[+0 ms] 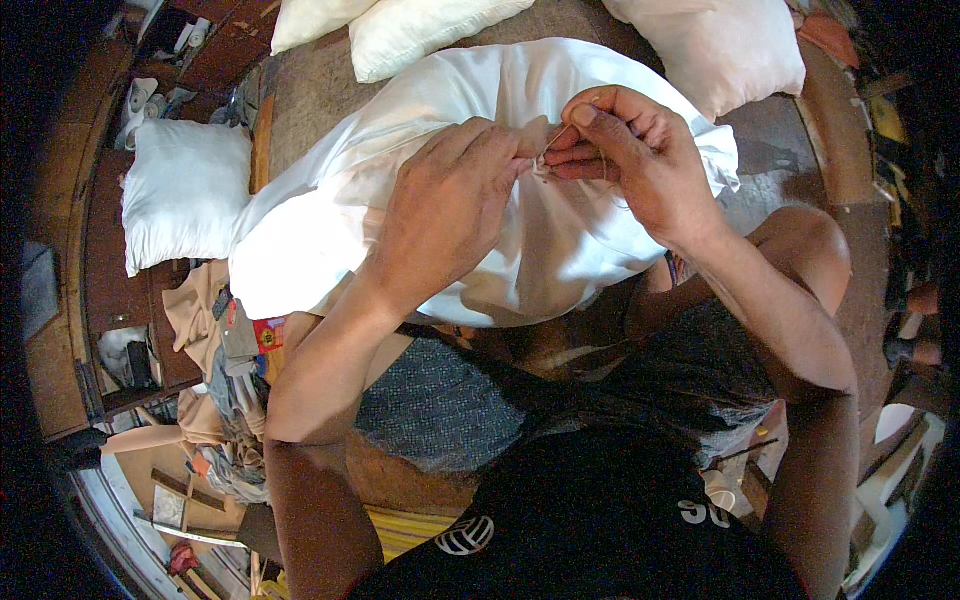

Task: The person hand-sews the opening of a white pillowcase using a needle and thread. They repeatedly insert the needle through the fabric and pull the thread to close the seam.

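A large, puffy white satin cushion [330, 180] lies across my lap and the wooden surface before me. My left hand [445, 205] is closed, its thumb and fingertips pinching a gathered bit of the cushion's cloth. Just right of it, my right hand [645, 165] pinches a fine thread [558, 137] between thumb and forefinger. That thread runs down to the cloth at my left fingertips, and more of it seems to hang by my right palm. Whether a needle is in my right fingers is too small to tell.
White pillows [420, 35] lie at the far side, with another pillow [705, 50] at the far right. A smaller white pillow [188, 190] rests at the left by wooden shelving [110, 265]. Crumpled cloths [215, 400] are heaped at my left. My bent knee [805, 250] is at the right.
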The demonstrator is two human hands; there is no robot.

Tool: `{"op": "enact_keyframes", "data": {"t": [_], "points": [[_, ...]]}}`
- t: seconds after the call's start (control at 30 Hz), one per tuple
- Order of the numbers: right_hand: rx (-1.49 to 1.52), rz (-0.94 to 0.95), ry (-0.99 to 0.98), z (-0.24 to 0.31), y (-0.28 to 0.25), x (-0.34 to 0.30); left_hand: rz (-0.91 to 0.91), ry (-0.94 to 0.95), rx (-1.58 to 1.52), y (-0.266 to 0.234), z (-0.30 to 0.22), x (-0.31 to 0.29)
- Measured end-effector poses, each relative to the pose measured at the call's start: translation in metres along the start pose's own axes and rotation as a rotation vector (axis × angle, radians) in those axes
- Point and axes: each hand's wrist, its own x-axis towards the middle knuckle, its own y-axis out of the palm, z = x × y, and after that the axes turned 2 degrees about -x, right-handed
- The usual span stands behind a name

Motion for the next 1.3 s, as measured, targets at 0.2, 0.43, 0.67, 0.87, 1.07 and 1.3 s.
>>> {"op": "enact_keyframes", "data": {"t": [0.2,0.43,0.67,0.87,1.07,1.3], "points": [[0.038,0.002,0.007,0.001,-0.002,0.0,-0.026,0.002,-0.049,0.003,0.0,0.001],[-0.16,-0.079,-0.174,0.01,0.006,-0.006,-0.057,-0.109,-0.145,-0.005,0.0,0.008],[-0.086,-0.088,-0.178,0.01,0.009,-0.01,-0.089,-0.203,-0.322,-0.004,0.002,0.008],[-0.144,-0.082,-0.2,0.008,0.009,-0.011,-0.073,-0.18,-0.266,-0.006,0.001,0.007],[-0.127,-0.085,-0.193,0.007,0.009,-0.01,-0.085,-0.129,-0.239,-0.007,0.001,0.006],[-0.03,-0.079,-0.079,0.008,0.007,-0.008,-0.084,-0.107,-0.233,-0.002,0.002,0.005]]}}
